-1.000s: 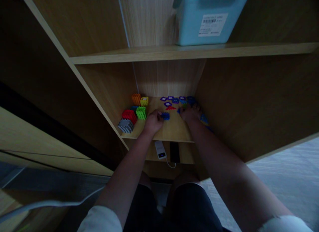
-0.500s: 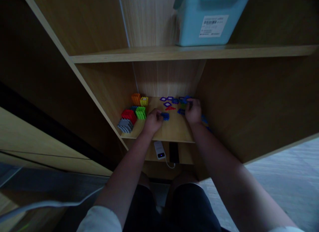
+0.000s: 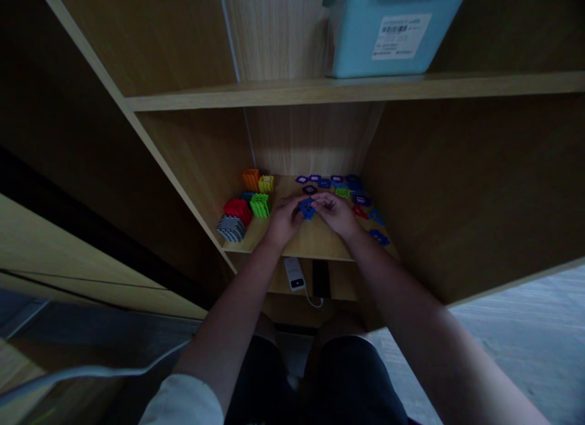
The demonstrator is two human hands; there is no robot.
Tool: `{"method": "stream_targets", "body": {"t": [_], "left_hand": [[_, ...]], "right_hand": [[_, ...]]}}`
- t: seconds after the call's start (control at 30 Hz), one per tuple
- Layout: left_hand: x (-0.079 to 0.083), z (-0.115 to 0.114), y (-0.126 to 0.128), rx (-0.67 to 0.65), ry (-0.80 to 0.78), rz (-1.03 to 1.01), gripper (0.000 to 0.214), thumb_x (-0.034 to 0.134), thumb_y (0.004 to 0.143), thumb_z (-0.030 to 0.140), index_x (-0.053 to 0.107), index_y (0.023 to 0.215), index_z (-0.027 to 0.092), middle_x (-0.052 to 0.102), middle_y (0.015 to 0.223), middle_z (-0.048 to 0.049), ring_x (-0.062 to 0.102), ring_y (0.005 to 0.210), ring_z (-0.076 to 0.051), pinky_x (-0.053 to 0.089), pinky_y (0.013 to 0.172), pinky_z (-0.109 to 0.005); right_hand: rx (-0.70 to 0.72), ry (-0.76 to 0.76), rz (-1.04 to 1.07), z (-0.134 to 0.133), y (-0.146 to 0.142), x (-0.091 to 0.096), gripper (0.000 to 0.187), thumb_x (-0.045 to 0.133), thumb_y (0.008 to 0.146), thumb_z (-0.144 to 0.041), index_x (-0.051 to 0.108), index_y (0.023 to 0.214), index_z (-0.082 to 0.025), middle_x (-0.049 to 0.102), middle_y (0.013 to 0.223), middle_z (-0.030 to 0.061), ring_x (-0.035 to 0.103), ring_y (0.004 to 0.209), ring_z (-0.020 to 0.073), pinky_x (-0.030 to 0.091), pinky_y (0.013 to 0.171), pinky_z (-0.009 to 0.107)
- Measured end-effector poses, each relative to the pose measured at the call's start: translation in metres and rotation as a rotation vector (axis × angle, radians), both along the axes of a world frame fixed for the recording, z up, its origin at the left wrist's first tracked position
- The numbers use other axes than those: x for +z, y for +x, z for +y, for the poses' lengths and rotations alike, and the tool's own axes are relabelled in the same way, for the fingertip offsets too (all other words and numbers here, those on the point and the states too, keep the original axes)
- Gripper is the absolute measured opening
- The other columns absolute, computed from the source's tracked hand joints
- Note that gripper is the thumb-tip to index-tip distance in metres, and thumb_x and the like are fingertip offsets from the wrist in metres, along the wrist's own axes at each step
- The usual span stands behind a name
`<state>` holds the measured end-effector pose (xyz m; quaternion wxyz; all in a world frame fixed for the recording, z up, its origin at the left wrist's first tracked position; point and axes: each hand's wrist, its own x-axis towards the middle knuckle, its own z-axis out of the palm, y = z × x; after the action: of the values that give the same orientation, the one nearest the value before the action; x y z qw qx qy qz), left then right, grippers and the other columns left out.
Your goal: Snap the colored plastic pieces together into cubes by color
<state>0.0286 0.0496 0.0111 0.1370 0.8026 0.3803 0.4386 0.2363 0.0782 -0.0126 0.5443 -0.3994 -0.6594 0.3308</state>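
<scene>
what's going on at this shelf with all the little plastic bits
A person is working at the middle shelf, with the left hand and right hand together around some blue pieces. Loose pieces, mostly blue, lie behind and to the right of the hands. Colored stacks stand at the left side, including orange, yellow, green, red and gray.

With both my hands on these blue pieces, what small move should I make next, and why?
I'd probably line up the edges of the blue pieces between your left hand and right hand: their outline looks uneven, while the green stack beyond your left hand looks neat.
</scene>
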Motion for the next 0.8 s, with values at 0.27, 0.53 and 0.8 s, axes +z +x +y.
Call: {"method": "stream_targets", "body": {"t": [0.27, 0.53, 0.8], "left_hand": [[0.001, 0.001, -0.001, 0.036, -0.037, 0.031, 0.023, 0.068, 0.101, 0.016, 0.082, 0.114, 0.028, 0.081, 0.117, -0.0055, 0.071, 0.119, -0.025, 0.054, 0.113, -0.041], [0.001, 0.0, -0.002, 0.134, -0.003, 0.004, 0.022, 0.069, 0.101, 0.014, 0.082, 0.112, 0.026, 0.083, 0.116, -0.0061, 0.072, 0.116, -0.025, 0.056, 0.11, -0.042], [-0.013, 0.012, 0.002, 0.249, -0.054, -0.065, 0.038, 0.062, 0.094, 0.003, 0.068, 0.129, 0.018, 0.08, 0.116, -0.0112, 0.075, 0.109, -0.026, 0.058, 0.105, -0.041]], "right_hand": [[-0.069, 0.034, -0.082, -0.002, 0.004, -0.001, 0.047, 0.07, 0.095, -0.072, 0.076, 0.107, -0.027, 0.081, 0.099, 0.0045, 0.077, 0.093, 0.0244, 0.064, 0.095, 0.044], [0.002, -0.015, -0.073, -0.005, 0.0, -0.004, 0.059, 0.086, 0.079, -0.074, 0.076, 0.112, -0.026, 0.073, 0.084, -0.0007, 0.069, 0.079, 0.0216, 0.06, 0.08, 0.038], [-0.212, 0.082, -0.245, 0.003, 0.011, -0.01, 0.046, 0.086, 0.085, -0.065, 0.078, 0.108, -0.027, 0.077, 0.091, 0.0034, 0.069, 0.08, 0.0238, 0.056, 0.079, 0.04]]}}
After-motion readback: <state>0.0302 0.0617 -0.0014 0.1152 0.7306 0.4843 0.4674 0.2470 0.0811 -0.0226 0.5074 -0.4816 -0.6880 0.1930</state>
